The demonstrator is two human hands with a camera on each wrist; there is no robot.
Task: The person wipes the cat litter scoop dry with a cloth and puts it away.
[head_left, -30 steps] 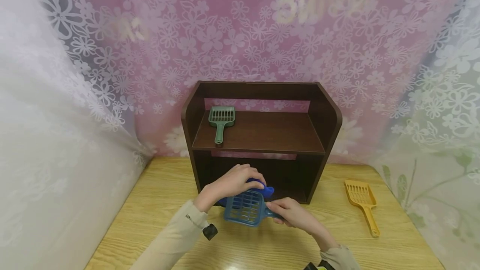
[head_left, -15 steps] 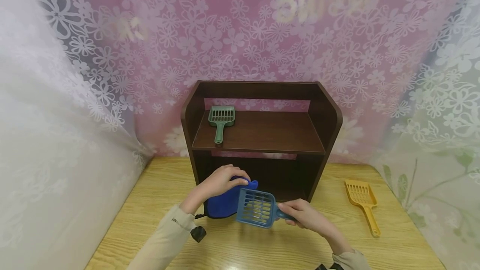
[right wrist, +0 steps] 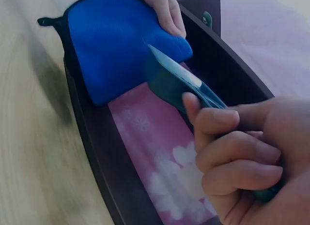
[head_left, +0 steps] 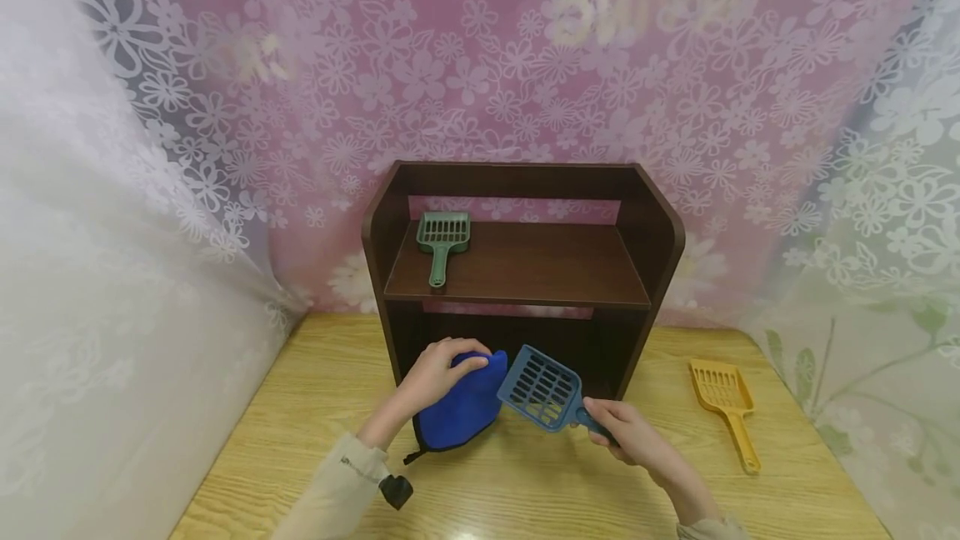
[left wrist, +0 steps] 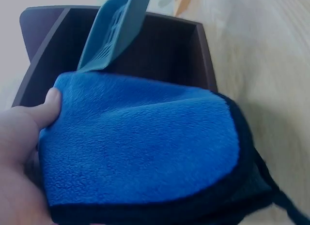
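In the head view my left hand [head_left: 438,369] pinches the upper edge of a blue cloth [head_left: 461,407] with dark trim and a small hanging loop. The cloth hangs folded; the left wrist view shows its plush face [left wrist: 140,142] and the thumb on its corner. My right hand [head_left: 630,436] grips the handle of a blue slotted litter scoop [head_left: 543,390], fingers curled round it in the right wrist view. The scoop's head is tilted up, just right of the cloth. Whether scoop and cloth touch, I cannot tell. Both are held above the table, before the shelf's lower compartment.
A dark brown two-tier shelf [head_left: 517,265] stands at the back of the wooden table [head_left: 315,440]. On its upper board, at the left, lies a green litter scoop [head_left: 442,240]. A yellow litter scoop [head_left: 723,402] lies on the table at the right. Flowered curtains surround the table.
The scoop has moved right and up, out from in front of the cloth, and its head has turned upward. My left hand has shifted left with the cloth, which now hangs more in view.
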